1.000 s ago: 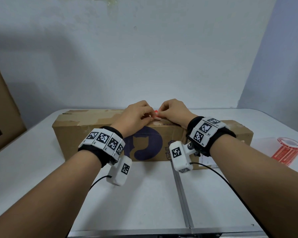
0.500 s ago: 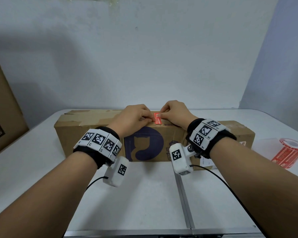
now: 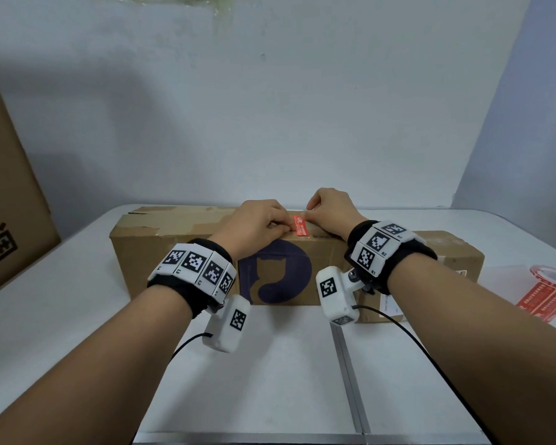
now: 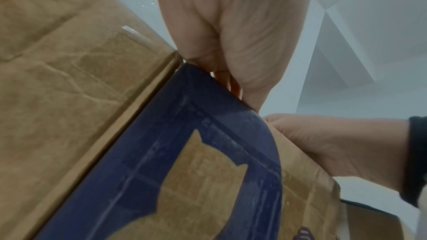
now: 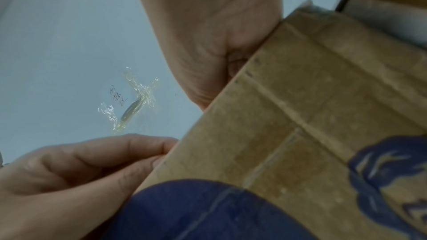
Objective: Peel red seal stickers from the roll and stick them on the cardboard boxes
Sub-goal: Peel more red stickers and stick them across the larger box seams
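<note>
A long cardboard box (image 3: pixel 174 248) with a dark blue cat logo lies across the white table. A red seal sticker (image 3: pixel 299 227) lies over its top front edge, near the middle. My left hand (image 3: pixel 257 223) has curled fingers, and their tips press the sticker's left side. My right hand (image 3: pixel 329 210) pinches the sticker's far right end with curled fingers. In the left wrist view, the left hand (image 4: pixel 231 25) curls over the box (image 4: pixel 69 98) edge with a bit of red under it. In the right wrist view, the right hand (image 5: pixel 208 34) sits on the box (image 5: pixel 300 116) edge.
The red sticker roll (image 3: pixel 549 290) lies at the right of the table, with a clear liner strip (image 3: pixel 507 277) trailing toward the box. A large cardboard box (image 3: pixel 4 203) stands at the far left. A metal seam (image 3: pixel 347 374) runs down the table (image 3: pixel 270 380).
The sticker was pinched between both hands just above the box. It now lies flat over the edge, and the hands have drifted slightly apart along it.
</note>
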Demonstrator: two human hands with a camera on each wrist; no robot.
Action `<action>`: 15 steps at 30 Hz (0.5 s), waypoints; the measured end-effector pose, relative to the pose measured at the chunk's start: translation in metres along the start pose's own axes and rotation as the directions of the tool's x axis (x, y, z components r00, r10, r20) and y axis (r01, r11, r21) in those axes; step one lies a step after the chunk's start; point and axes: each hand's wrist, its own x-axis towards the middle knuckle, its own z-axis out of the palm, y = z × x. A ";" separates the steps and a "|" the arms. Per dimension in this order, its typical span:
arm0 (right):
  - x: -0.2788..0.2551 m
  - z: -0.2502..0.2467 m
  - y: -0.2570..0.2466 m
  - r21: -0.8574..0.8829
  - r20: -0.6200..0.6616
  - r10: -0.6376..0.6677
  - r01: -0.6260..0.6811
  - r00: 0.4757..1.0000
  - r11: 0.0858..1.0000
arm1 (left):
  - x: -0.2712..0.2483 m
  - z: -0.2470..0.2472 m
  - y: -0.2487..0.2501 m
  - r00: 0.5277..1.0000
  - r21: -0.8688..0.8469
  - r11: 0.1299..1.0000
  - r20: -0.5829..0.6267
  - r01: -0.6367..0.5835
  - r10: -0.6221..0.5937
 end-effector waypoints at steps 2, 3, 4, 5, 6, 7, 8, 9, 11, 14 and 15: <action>0.002 0.001 -0.001 -0.028 -0.008 0.007 -0.007 1.000 1.000 | 0.000 0.001 0.000 1.000 0.001 1.000 0.008 0.005 -0.005; 0.003 0.001 -0.001 -0.039 -0.015 0.014 -0.015 1.000 0.999 | 0.000 0.001 0.000 1.000 -0.002 1.000 0.011 0.010 -0.010; 0.003 0.002 -0.001 -0.046 -0.020 0.021 -0.022 1.000 0.999 | 0.001 0.001 0.000 1.000 -0.005 1.000 0.015 0.015 -0.015; 0.003 0.002 -0.001 -0.053 -0.025 0.024 -0.026 0.999 0.998 | 0.001 0.000 0.000 1.000 -0.007 1.000 0.019 0.017 -0.017; 0.003 0.003 -0.001 -0.060 -0.029 0.025 -0.026 0.999 0.998 | 0.001 0.000 0.000 1.000 -0.006 1.000 0.024 0.017 -0.016; 0.003 0.003 -0.001 -0.068 -0.035 0.024 -0.026 0.999 0.997 | 0.001 -0.001 0.000 0.999 -0.004 1.000 0.029 0.015 -0.015; 0.003 0.003 -0.001 -0.074 -0.041 0.018 -0.021 0.999 0.997 | 0.001 -0.002 0.001 0.999 -0.002 1.000 0.033 0.014 -0.014; 0.002 0.002 0.000 -0.077 -0.045 0.007 -0.011 0.999 0.997 | 0.001 -0.002 0.001 0.999 0.003 1.000 0.037 0.016 -0.016; 0.000 0.000 0.002 -0.059 -0.037 -0.018 0.015 0.999 0.998 | 0.002 -0.001 0.000 0.997 0.039 0.999 0.066 0.036 -0.038; -0.007 -0.002 0.004 -0.028 -0.019 -0.049 0.048 0.999 0.998 | 0.005 0.000 0.001 0.989 0.112 0.992 0.124 0.066 -0.080; -0.008 -0.002 0.005 -0.024 -0.018 -0.055 0.055 0.998 0.998 | 0.006 -0.001 0.002 0.986 0.130 0.989 0.143 0.071 -0.090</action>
